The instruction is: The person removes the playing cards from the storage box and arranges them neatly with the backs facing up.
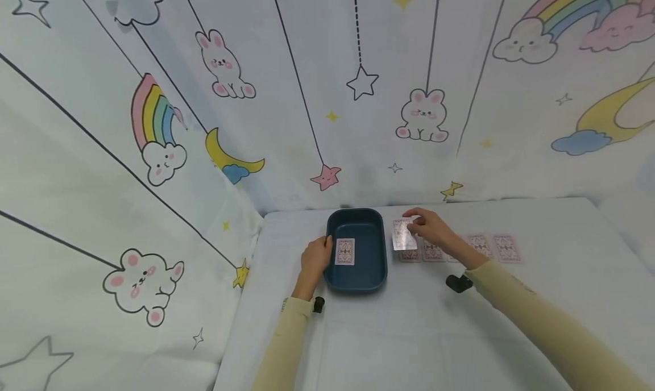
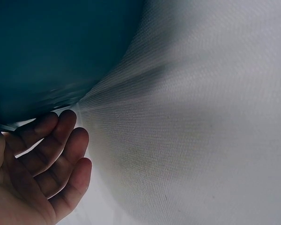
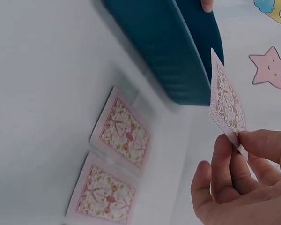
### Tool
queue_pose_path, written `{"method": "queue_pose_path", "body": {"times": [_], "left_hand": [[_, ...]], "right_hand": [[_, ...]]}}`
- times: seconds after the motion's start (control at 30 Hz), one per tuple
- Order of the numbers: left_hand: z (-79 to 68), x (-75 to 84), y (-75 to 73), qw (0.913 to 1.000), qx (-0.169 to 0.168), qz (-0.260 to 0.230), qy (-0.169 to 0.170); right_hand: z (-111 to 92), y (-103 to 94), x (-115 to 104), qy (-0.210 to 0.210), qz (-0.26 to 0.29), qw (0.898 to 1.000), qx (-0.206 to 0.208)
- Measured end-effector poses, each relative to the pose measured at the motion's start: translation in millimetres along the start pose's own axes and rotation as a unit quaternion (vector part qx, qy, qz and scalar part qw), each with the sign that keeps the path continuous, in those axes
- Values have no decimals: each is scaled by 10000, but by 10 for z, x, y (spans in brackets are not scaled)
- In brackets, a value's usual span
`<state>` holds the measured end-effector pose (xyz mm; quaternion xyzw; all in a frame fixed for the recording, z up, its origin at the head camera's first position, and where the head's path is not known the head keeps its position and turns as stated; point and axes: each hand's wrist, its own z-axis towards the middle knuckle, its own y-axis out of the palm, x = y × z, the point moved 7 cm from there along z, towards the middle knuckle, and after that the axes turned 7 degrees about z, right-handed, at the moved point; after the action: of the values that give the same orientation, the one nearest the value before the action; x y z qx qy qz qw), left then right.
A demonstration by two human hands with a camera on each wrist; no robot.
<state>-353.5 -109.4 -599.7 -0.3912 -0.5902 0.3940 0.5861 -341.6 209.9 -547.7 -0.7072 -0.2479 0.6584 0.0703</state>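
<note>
My left hand (image 1: 316, 260) grips the left rim of a dark teal tray (image 1: 356, 286). In the left wrist view its curled fingers (image 2: 61, 150) lie against the outer wall, and the thumb is mostly hidden there. One playing card (image 1: 345, 252) lies inside the tray, patterned back up. My right hand (image 1: 432, 227) pinches another playing card (image 1: 403, 234) between thumb and fingers, just right of the tray. The right wrist view shows this held card (image 3: 227, 98) tilted, raised above the table near the tray wall (image 3: 164, 56).
Several playing cards, backs up, form a row right of the tray, among them a far-right card (image 1: 506, 249) partly apart from the right forearm. A white cloth (image 1: 399, 334) covers the table. Behind it hangs a printed curtain (image 1: 286, 124) with stars and rabbits.
</note>
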Motion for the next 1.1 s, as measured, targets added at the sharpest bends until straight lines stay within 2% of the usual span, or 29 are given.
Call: {"method": "queue_pose_path", "body": {"times": [0.6, 0.83, 1.1], "left_hand": [[-32, 49, -19, 10000, -59, -17, -33], [-24, 21, 21, 9999, 4, -12, -131], [-20, -1, 66, 9996, -133, -34, -242]], "right_hand": [[-147, -231, 257, 35, 174, 9998, 82], [-204, -331, 354, 8, 216, 9998, 58], [-292, -459, 405, 64, 229, 9997, 96]]}}
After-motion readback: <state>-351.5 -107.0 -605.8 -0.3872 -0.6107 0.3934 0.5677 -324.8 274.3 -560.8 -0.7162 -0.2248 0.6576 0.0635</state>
